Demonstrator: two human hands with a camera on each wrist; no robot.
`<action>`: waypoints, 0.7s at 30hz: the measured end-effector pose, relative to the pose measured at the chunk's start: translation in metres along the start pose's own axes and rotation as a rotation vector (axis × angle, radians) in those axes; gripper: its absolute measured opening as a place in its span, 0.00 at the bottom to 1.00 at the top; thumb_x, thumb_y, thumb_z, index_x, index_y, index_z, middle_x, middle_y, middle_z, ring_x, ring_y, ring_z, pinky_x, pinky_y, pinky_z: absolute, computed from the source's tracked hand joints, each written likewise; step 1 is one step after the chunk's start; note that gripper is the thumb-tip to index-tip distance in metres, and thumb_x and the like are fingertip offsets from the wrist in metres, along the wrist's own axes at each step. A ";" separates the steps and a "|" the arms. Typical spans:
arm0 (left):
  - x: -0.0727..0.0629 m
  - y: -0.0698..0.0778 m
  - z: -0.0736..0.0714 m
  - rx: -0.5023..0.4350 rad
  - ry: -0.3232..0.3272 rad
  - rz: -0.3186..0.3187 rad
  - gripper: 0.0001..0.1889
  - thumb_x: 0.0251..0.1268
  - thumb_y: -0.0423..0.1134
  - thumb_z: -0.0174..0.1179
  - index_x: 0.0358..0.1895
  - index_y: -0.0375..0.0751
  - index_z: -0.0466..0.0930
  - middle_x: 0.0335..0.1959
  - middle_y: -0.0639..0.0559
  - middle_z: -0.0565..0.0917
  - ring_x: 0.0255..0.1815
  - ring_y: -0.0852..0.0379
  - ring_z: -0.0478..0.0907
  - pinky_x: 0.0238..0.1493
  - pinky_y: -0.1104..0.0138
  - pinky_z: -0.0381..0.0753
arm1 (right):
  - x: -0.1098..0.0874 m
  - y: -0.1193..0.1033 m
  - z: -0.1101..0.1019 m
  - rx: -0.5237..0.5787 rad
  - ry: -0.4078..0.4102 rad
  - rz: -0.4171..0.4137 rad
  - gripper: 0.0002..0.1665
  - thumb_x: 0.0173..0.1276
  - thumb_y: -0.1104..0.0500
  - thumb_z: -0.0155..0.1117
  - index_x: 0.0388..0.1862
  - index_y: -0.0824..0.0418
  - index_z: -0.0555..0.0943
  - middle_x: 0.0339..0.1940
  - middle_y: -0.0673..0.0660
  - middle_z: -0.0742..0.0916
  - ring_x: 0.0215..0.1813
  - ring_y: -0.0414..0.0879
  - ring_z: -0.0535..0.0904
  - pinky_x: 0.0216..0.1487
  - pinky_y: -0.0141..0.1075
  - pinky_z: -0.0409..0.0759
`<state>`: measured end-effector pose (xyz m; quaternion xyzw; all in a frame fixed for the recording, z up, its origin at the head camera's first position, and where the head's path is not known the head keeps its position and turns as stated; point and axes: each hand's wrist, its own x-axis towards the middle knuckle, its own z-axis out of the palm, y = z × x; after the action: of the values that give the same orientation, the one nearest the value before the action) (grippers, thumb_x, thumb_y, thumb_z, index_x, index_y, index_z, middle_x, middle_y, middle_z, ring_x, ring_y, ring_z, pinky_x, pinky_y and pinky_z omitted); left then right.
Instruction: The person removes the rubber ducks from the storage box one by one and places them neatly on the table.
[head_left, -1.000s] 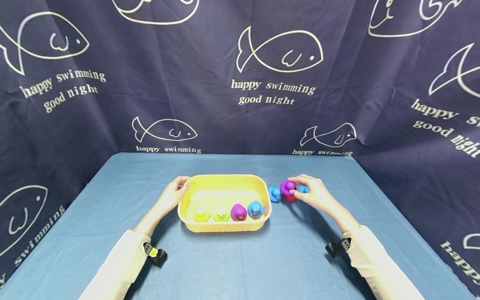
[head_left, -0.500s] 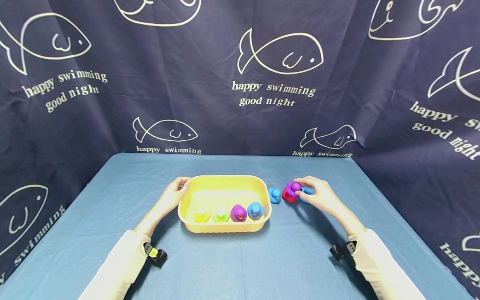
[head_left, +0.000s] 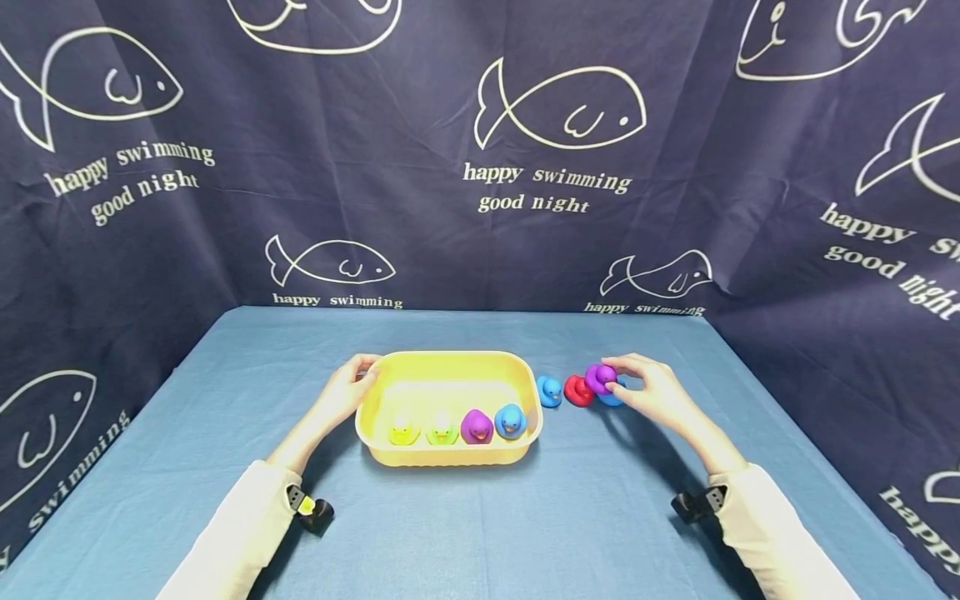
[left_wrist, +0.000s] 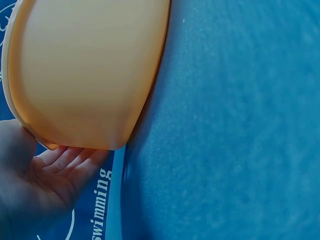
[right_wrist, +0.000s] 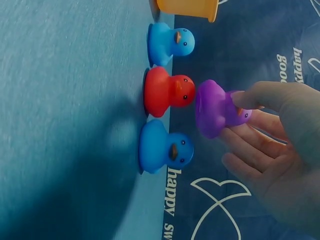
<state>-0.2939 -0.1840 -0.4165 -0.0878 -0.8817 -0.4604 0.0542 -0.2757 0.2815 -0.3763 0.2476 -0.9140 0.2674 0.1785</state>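
Observation:
My left hand [head_left: 351,385] holds the left end of a yellow plastic tub [head_left: 450,454], thumb at the rim and fingers against its outer wall, as the left wrist view shows. My right hand [head_left: 648,387] pinches a purple rubber duck [right_wrist: 215,110] by its head between thumb and fingers. That duck is held up above the table, over the gap between a red rubber duck [right_wrist: 159,92] and a blue rubber duck [right_wrist: 152,145]. Another blue rubber duck [head_left: 550,391] stands left of the red one, close to the tub's right end.
Along the tub's front wall inside sit a yellow duck [head_left: 404,431], a light green duck [head_left: 442,430], a purple duck [head_left: 477,427] and a blue duck [head_left: 511,421]. A blue cloth [head_left: 480,533] covers the table. Dark curtains [head_left: 420,167] with fish prints hang behind and at both sides.
My right hand has moved to the right with the purple duck, from above the red duck to near the right-hand blue duck. My left hand and the tub have stayed put.

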 end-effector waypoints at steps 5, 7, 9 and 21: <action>0.000 0.000 0.001 -0.002 -0.001 0.000 0.17 0.71 0.37 0.49 0.56 0.30 0.71 0.50 0.34 0.78 0.47 0.42 0.78 0.48 0.56 0.77 | -0.002 0.005 -0.002 -0.003 0.020 -0.002 0.21 0.53 0.70 0.67 0.48 0.68 0.81 0.43 0.61 0.86 0.43 0.56 0.83 0.47 0.51 0.78; 0.000 0.000 0.001 -0.002 0.000 -0.001 0.17 0.71 0.37 0.49 0.56 0.30 0.71 0.50 0.34 0.78 0.47 0.42 0.78 0.48 0.56 0.77 | -0.002 0.008 -0.003 -0.004 0.027 -0.006 0.21 0.53 0.70 0.67 0.48 0.68 0.81 0.43 0.61 0.86 0.43 0.56 0.83 0.48 0.51 0.78; 0.000 0.000 0.000 -0.003 0.003 -0.004 0.16 0.71 0.37 0.49 0.56 0.31 0.71 0.50 0.34 0.78 0.47 0.43 0.78 0.48 0.56 0.77 | -0.002 0.010 -0.004 -0.007 0.033 -0.007 0.21 0.52 0.70 0.67 0.48 0.68 0.81 0.42 0.61 0.86 0.43 0.56 0.83 0.48 0.50 0.78; 0.000 0.000 0.000 -0.007 0.012 0.003 0.16 0.70 0.37 0.49 0.56 0.31 0.72 0.50 0.34 0.78 0.48 0.43 0.78 0.50 0.56 0.77 | -0.009 0.014 -0.011 -0.042 0.038 0.013 0.21 0.53 0.69 0.67 0.48 0.67 0.81 0.42 0.61 0.86 0.44 0.57 0.83 0.47 0.51 0.77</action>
<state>-0.2939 -0.1841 -0.4168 -0.0865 -0.8795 -0.4641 0.0598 -0.2743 0.3017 -0.3772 0.2328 -0.9173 0.2541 0.1995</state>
